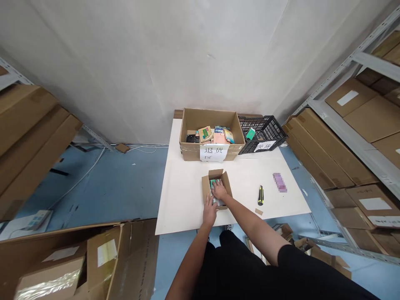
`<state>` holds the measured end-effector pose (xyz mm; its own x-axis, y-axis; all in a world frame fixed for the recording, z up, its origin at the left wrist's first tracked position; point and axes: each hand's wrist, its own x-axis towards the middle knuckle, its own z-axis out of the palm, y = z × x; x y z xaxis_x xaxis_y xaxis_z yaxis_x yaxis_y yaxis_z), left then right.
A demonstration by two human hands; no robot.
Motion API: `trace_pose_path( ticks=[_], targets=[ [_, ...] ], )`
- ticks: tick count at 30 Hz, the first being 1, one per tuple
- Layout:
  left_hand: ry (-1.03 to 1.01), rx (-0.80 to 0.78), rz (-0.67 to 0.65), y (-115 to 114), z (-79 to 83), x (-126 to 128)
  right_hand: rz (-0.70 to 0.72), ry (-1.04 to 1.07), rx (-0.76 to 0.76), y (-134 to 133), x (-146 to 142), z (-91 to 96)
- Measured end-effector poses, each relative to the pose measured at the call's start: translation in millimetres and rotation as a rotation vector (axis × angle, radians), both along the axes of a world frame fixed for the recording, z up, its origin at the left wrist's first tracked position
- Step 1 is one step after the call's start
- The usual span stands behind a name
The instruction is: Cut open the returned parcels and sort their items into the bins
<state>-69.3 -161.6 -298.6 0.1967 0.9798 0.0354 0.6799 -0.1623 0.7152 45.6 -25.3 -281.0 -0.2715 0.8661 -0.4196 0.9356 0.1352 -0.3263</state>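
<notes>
A small cardboard box [206, 186] with its flaps up stands near the front of the white table. Inside it lie a green packet [213, 182] and some pale wrapped contents. My right hand [219, 190] reaches into the box, its fingers spread over the contents beside the green packet. At the near left edge of the same box rests my left hand [209, 209], fingers stretched out and thumb apart. Right of the box, a black and yellow utility knife [261, 195] lies on the table, with a small brown cardboard scrap [259, 211] just below it.
Against the wall stand a large labelled carton [191, 153] of small boxes and a black plastic crate [271, 131] with a green item. A blurred purple item [280, 182] lies on the table [179, 200] at right. Shelves of cartons [356, 204] and a big open carton [137, 250] flank it.
</notes>
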Motion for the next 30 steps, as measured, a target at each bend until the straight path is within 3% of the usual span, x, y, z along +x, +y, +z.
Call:
trace_pose_path(
  ticks=[6,9,14,20,22,30],
  targets=[
    [-0.015,-0.03,-0.005,1,1.3,-5,-0.01,-0.017,0.033,13,-12,7.4],
    [-0.016,-0.037,0.013,0,0.4,-5,-0.009,-0.024,0.119,13,-15,16.8],
    [-0.057,0.017,0.042,-2,-5.1,-2,-0.039,0.013,0.379,-7,-7,34.2],
    [-0.06,0.036,0.061,0,-8.6,-1,-0.077,0.106,0.536,-31,7,43.2],
    [-0.062,0.048,0.058,1,-7.9,-1,-0.1,0.098,0.539,-32,7,47.1],
    [-0.024,0.024,0.02,2,0.0,-3,-0.21,-0.081,0.3,-4,-11,72.6]
  ],
)
